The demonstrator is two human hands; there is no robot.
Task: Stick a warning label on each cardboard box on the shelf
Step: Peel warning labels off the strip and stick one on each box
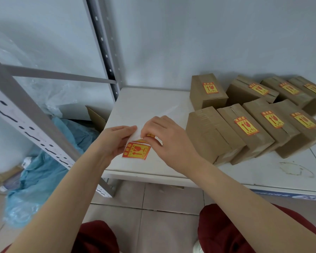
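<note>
Over the white shelf (146,105) my left hand (115,141) holds a label sheet (136,150) with a red and yellow warning label on white backing. My right hand (164,137) pinches a second warning label (150,135) at the sheet's top edge. To the right lie several cardboard boxes in two rows. The nearest box (208,132), at the front left of the group, shows no label. The other boxes, such as one in the front row (244,128) and one in the back row (207,90), each carry a red and yellow label.
A grey metal shelf post (106,52) rises at the shelf's back left corner, and another upright (26,114) slants across the left foreground. Blue and clear plastic bags (44,170) and an open carton lie on the floor at left. My knees in red show below.
</note>
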